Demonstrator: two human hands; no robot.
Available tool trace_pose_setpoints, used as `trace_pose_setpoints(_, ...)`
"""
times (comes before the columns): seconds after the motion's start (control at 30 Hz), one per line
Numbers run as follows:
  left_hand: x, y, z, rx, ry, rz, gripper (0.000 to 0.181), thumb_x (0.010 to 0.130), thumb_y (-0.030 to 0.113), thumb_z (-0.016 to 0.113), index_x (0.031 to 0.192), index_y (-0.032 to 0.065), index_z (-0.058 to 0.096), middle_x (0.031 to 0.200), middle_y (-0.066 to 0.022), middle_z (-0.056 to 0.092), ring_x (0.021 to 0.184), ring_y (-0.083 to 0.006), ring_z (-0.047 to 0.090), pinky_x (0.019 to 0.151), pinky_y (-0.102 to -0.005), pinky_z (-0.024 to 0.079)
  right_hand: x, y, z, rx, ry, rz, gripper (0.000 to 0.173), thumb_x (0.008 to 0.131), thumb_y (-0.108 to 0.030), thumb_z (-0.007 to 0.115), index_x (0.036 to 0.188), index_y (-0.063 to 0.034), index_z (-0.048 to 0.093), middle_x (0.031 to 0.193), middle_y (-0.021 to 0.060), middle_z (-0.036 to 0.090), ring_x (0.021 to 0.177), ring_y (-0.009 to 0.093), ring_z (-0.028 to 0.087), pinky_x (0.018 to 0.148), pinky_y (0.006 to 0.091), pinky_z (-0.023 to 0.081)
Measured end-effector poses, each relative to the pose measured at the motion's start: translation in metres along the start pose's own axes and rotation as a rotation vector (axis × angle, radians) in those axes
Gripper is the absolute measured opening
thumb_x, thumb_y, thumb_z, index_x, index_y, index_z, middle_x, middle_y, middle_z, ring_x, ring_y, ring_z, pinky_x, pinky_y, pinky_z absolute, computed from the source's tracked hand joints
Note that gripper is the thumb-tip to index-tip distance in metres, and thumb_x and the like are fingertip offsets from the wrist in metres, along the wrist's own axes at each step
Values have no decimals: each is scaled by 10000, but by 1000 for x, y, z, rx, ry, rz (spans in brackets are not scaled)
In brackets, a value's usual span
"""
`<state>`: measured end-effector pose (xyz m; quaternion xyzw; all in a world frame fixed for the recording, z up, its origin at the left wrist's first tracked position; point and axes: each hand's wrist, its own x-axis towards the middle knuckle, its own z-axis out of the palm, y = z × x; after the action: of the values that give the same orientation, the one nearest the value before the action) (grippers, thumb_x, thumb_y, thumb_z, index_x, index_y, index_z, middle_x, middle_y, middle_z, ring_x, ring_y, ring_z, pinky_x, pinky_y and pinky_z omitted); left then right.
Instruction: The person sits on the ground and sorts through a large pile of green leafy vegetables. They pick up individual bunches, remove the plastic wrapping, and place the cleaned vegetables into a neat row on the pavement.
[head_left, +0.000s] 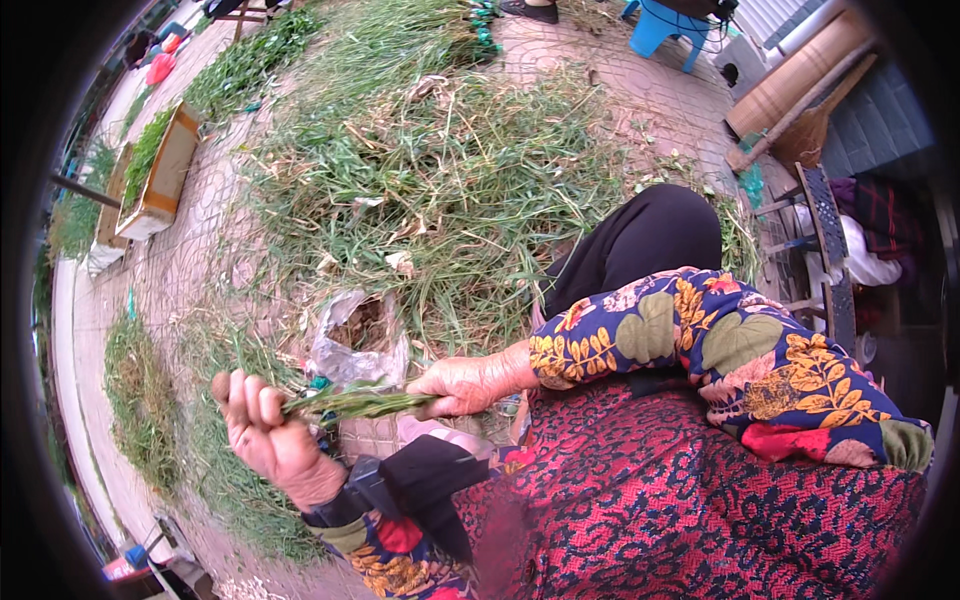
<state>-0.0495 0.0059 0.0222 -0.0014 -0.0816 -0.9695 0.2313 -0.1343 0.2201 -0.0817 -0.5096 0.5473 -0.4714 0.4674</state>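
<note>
A short bundle of green plant stalks (360, 402) stretches between my two hands, above the paving and in front of my chest. My left hand (274, 439), with a dark band at the wrist, has its fingers curled round one end. The other end is pinched between the thumb and fingers of my right hand (469, 384). Just beyond the stalks lies a crumpled whitish plastic bag (326, 349), with brown matter visible in its opening. A wide heap of cut grass and dry leaves (450, 195) spreads over the ground beyond it.
More grass (247, 480) lies to the left, beside a browner heap (142, 405). Foam boxes of green plants (161, 176) stand at far left. A blue plastic stool (667, 30), a rolled mat (795, 71) and a chair (825, 247) are at right. Another person's shoe (536, 10) shows at top.
</note>
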Motion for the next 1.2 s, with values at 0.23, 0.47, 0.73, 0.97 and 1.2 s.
trace_pose_setpoints(0.23,-29,54,24,101,-26,176,200,897,-28,376,715,51,353,617,13,224,492,-75,183,421,-228,172,-62,93,-12,-870,-485,473,157,727,-162,569,829,-53,617,814,102,634,815,280,625,643,432,466)
trace_pose_setpoints(0.47,-46,80,12,234,10,189,159,916,-7,336,768,39,373,646,9,217,504,-85,184,435,-234,173,-44,59,-64,-909,-78,492,125,710,-92,552,808,-48,616,818,116,635,793,293,626,668,410,519)
trace_pose_setpoints(0.73,-39,63,17,398,111,196,173,946,72,329,790,29,388,640,7,223,485,-82,175,418,-237,153,-108,96,-225,-835,1063,1200,191,749,-90,555,898,-45,665,949,147,648,897,305,627,756,377,503)
trace_pose_setpoints(0.97,-13,38,-12,330,41,70,194,957,107,352,898,-42,462,639,7,243,481,-73,198,409,-229,168,-163,186,-250,43,1206,1188,140,760,-129,619,676,-20,590,527,60,528,459,172,496,408,321,393)
trace_pose_setpoints(1.2,-20,28,-19,319,207,60,182,955,160,393,876,25,486,601,34,248,461,-54,184,384,-216,167,-72,-39,-215,78,1214,-53,138,858,-122,573,879,11,605,673,5,570,574,63,497,527,205,408)
